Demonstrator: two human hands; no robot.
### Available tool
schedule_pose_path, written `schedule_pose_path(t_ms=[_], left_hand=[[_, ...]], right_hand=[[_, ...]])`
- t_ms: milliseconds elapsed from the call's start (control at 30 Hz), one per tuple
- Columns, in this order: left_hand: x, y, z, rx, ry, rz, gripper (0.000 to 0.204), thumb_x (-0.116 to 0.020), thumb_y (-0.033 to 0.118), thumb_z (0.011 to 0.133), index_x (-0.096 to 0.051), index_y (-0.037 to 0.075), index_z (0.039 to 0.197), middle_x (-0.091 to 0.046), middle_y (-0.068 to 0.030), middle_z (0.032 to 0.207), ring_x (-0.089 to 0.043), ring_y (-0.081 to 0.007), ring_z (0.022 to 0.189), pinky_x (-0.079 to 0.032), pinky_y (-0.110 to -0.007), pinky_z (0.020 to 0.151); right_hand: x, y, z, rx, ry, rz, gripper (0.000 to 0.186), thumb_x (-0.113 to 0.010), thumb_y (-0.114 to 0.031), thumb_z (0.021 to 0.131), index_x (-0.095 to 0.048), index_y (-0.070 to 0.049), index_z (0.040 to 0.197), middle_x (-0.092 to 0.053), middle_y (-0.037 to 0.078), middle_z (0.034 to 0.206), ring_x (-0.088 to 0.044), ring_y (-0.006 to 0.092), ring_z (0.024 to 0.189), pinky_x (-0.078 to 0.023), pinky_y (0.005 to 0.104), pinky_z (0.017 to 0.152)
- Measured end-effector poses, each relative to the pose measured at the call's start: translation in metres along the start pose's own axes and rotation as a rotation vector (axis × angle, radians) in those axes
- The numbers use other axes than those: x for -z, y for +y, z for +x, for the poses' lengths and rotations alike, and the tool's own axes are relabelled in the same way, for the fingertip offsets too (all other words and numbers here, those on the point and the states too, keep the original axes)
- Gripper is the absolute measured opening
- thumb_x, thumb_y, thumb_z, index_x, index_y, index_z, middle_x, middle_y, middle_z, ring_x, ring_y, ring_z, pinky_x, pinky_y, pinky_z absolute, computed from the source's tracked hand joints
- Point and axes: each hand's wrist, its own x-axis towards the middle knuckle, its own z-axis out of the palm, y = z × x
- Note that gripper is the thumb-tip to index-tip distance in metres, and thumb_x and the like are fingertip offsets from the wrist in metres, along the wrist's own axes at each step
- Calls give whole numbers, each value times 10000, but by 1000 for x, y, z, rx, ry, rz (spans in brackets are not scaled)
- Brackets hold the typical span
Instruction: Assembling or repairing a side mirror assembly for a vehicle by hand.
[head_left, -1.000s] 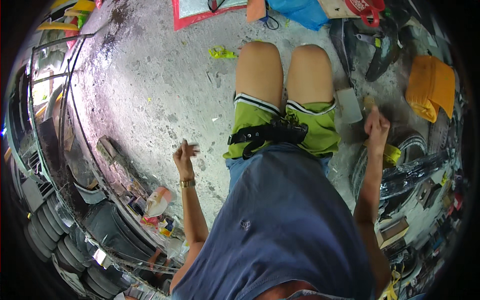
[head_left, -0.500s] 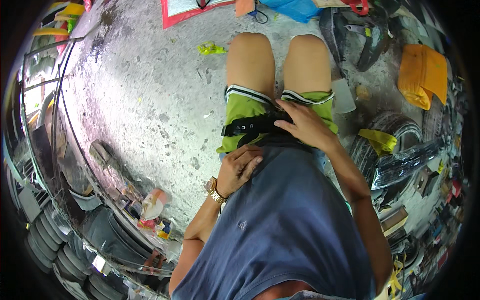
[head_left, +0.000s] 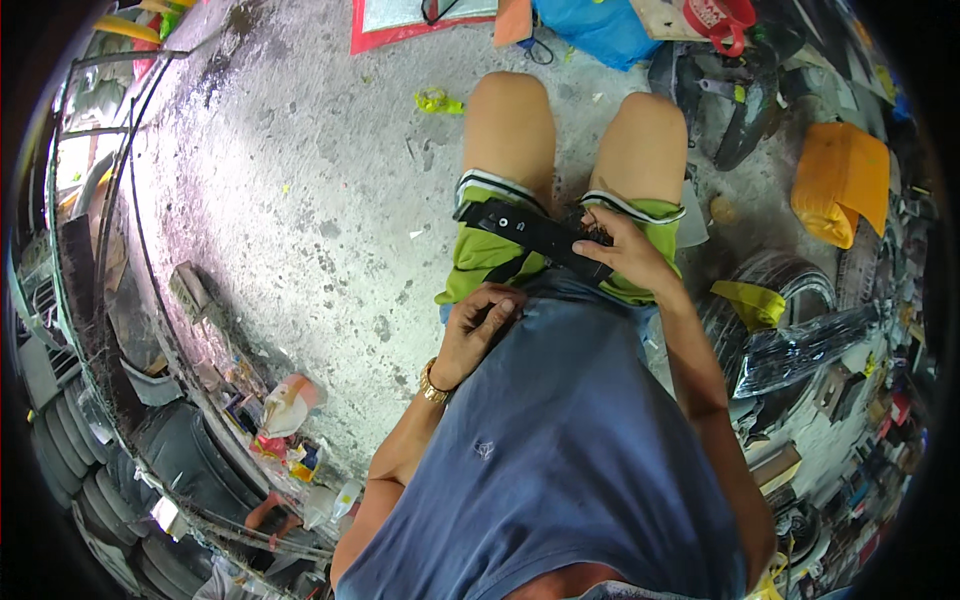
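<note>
My right hand (head_left: 609, 240) is closed on a black strap (head_left: 522, 227) with a dark bulkier part, lying across the green shorts (head_left: 650, 272) over my thighs. My left hand (head_left: 488, 318) has its fingers curled at the hem of the blue shirt (head_left: 560, 420) at my waist; whatever they grip is too hidden to tell.
A tire (head_left: 755, 330) with yellow material, an orange folded item (head_left: 835, 175) and black objects (head_left: 740, 130) lie to my right. A metal rack (head_left: 125, 250) and stacked tires (head_left: 70, 430) line the left, with litter (head_left: 285, 420) beside them. Blue plastic (head_left: 590, 30) lies ahead.
Both hands have moved inward from out at my sides to my waist and lap. The black strap has since been shifted forward on my thighs by my right hand.
</note>
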Motion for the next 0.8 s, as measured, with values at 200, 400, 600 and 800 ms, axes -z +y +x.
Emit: schedule_pose_path(t_ms=[200, 400, 600, 800], left_hand=[[2, 12, 36, 57, 67, -126, 393, -552, 284, 990, -584, -28, 1226, -634, -114, 1183, -600, -181, 1074, -465, -318, 942], [-26, 39, 82, -53, 120, -411, 570, -584, 300, 969, -401, -4, 1415, -511, -126, 1366, -521, -223, 1244, -434, -392, 1032], [-30, 55, 84, -141, 86, -500, 429, -576, 189, 975, -474, 16, 1355, -573, -16, 1203, -565, -130, 1107, -513, -364, 941], [-32, 57, 69, -305, 156, -308, 441, -543, 120, 991, -431, -26, 1393, -570, -74, 1256, -559, -129, 1099, -470, -284, 947]], right_hand=[[15, -38, 1, -157, 29, 129, 311, -726, -115, 865, -527, -29, 1089, -496, -7, 994, -490, 74, 928, -451, 225, 805], [8, -33, 4, -24, 161, 341, 236, -711, -106, 881, -546, -54, 1042, -523, -20, 977, -508, 53, 918, -465, 232, 788], [1, -53, 4, 27, 189, 339, 209, -690, -56, 887, -534, -45, 1027, -544, -21, 960, -523, 52, 899, -483, 223, 803], [-2, -49, 6, 164, 303, 284, 270, -717, -35, 860, -544, -13, 1067, -509, -27, 928, -490, 53, 884, -460, 212, 801]])
